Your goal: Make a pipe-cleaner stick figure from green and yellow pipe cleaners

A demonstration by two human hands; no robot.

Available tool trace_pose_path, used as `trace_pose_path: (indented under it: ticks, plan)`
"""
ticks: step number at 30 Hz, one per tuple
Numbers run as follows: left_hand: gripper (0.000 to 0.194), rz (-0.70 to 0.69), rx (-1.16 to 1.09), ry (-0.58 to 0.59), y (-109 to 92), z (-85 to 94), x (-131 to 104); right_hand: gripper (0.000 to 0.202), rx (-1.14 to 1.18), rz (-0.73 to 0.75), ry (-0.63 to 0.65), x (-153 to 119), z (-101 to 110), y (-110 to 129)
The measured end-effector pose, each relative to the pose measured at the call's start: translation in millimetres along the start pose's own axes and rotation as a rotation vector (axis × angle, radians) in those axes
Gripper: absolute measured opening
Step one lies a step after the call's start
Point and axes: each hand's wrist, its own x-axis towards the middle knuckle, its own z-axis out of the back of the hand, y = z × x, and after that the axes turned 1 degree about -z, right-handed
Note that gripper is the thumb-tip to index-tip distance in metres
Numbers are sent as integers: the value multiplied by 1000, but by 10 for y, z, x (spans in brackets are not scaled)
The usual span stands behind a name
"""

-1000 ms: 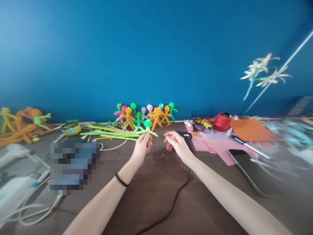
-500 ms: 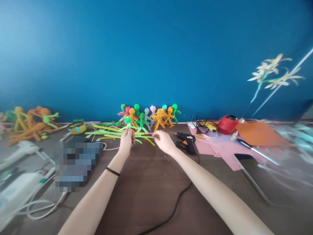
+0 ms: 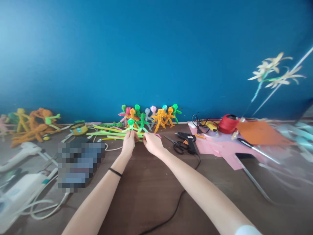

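Note:
My left hand (image 3: 129,143) is closed around the lower part of a green pipe-cleaner figure (image 3: 131,122), whose round coiled head sticks up above my fingers. My right hand (image 3: 153,143) is close beside it, fingers pinched together; what lies between them is hidden. Loose green and yellow pipe cleaners (image 3: 107,133) lie on the table behind and to the left of my hands. Just beyond stands a group of finished-looking pipe-cleaner figures, among them an orange one (image 3: 160,119) and a darker green one (image 3: 142,121).
Right of my hands lie black scissors (image 3: 178,147), a black glue gun (image 3: 188,139), a red thread spool (image 3: 228,124), pink sheets (image 3: 228,153) and a phone (image 3: 254,176). On the left are orange figures (image 3: 36,133), a yellow tape measure (image 3: 79,129) and white cables (image 3: 36,209).
My right hand has moved left, close to my left hand, uncovering the scissors. The green figure has shifted slightly right with my left hand.

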Motion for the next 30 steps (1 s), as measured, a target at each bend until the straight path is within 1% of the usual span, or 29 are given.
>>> trace_pose_path:
  ticks: [2,4,6,7,10,14,18,20,22,26,30]
  plan:
    - [33,33,-16,47,0,-7,3,17,77,-53,-8,-22,93,-71]
    - [31,58,-24,68,1,-11,6,13,197,-96,-22,-50,185,-165]
    - [29,69,-23,66,8,-12,11,9,247,-105,-39,-81,256,-264]
    - [28,71,-19,58,14,-11,14,7,315,-108,-48,-95,279,-309]
    - [25,63,13,13,31,0,24,4,395,-111,-49,-112,291,-400]
    - [24,42,114,-45,0,17,15,11,305,-129,-63,-55,237,-413]
    - [24,-14,225,-61,-99,21,-26,21,266,-166,-81,57,215,-373]
    - [25,-72,348,-53,-138,29,-47,22,241,-152,-83,113,212,-347]
    - [27,-68,428,-54,-152,45,-55,22,218,-112,-74,165,192,-318]
    - [28,-28,451,-57,-116,86,-21,21,154,-53,-44,255,90,-263]
    - [29,-21,430,-65,-84,98,21,17,93,-48,-32,304,5,-227]
